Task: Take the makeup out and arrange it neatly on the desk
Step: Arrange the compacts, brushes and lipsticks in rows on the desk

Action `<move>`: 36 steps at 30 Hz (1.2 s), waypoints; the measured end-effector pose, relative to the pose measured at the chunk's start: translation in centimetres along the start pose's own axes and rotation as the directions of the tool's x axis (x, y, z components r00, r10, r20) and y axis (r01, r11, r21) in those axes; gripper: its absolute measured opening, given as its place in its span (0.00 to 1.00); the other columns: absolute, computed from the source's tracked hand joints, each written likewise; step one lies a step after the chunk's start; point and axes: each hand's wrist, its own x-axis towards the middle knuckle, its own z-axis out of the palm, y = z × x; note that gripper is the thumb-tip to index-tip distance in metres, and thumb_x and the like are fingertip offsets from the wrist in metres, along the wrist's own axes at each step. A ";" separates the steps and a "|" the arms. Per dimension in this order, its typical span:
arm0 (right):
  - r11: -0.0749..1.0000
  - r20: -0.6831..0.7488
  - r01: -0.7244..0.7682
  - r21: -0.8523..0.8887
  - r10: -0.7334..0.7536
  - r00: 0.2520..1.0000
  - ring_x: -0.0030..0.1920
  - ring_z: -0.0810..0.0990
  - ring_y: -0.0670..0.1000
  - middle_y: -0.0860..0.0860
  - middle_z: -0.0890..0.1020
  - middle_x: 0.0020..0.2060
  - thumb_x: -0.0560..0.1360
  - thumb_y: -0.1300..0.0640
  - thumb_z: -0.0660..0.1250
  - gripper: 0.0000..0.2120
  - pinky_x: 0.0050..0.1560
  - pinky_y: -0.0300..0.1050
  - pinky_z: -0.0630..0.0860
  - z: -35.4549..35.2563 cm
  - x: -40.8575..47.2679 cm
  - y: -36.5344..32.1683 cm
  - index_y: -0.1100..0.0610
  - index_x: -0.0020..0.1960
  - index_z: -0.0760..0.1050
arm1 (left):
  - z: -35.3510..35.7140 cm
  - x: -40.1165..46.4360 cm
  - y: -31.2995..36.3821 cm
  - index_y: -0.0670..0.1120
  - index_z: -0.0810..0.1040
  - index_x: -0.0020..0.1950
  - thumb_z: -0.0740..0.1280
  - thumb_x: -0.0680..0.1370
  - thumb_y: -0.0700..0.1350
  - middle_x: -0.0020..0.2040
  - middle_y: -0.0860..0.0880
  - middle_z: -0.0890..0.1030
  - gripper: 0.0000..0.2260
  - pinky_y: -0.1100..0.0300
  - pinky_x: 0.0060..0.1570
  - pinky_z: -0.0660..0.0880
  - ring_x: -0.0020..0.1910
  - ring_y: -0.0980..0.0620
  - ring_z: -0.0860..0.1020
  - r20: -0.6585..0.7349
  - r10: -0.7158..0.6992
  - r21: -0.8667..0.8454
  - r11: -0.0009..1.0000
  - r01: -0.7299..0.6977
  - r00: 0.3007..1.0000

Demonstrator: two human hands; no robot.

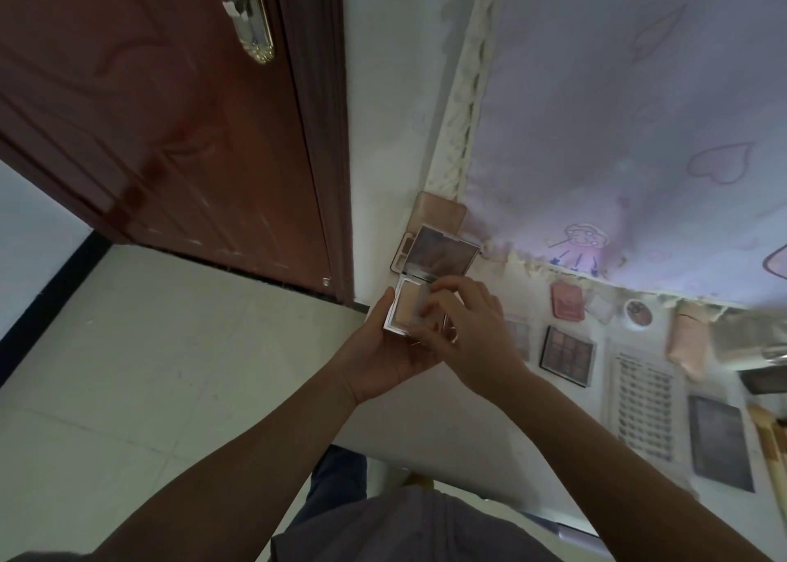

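- The left hand (385, 350) grips an open powder compact (421, 289) from below, above the left end of the white table (481, 429).
- The right hand (464, 327) pinches a thin clear sheet (419, 306) over the compact's pan.
- Another open palette (430, 225) leans against the wall behind it.
- Along the table lie a dark eyeshadow palette (567, 356), a pink case (567, 301), and a round jar (639, 313).
- A lilac cloth (639, 114) hangs on the wall.
- A brown door (170, 114) stands at left above pale floor tiles (149, 370).
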 end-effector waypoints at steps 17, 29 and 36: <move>0.582 0.232 -0.667 0.465 0.647 0.726 0.27 0.76 0.49 0.54 0.79 0.30 0.79 0.61 0.60 0.06 0.32 0.38 0.74 4.3 2.8 3.5 0.59 0.46 0.74 | -3.3 0.2 2.0 0.44 0.80 0.54 0.60 0.80 0.41 0.49 0.44 0.82 0.10 0.58 0.53 0.76 0.47 0.50 0.80 -0.334 0.181 0.404 0.914 -0.033 0.925; 0.624 0.165 -0.670 0.401 0.671 0.723 0.42 0.77 0.52 0.53 0.79 0.41 0.80 0.59 0.58 0.07 0.41 0.40 0.71 8.4 5.0 4.0 0.60 0.49 0.74 | -5.7 3.5 3.1 0.42 0.74 0.63 0.58 0.81 0.43 0.60 0.43 0.70 0.13 0.66 0.54 0.63 0.57 0.50 0.70 -0.181 0.488 0.980 0.014 0.199 0.854; 0.547 0.119 -0.651 0.525 0.711 0.693 0.44 0.80 0.47 0.49 0.78 0.52 0.79 0.56 0.61 0.12 0.41 0.33 0.76 6.3 3.5 4.9 0.53 0.62 0.71 | -5.6 3.4 2.4 0.41 0.69 0.69 0.59 0.80 0.42 0.64 0.41 0.68 0.17 0.55 0.63 0.67 0.63 0.44 0.69 -0.179 0.521 0.969 -0.054 0.242 0.835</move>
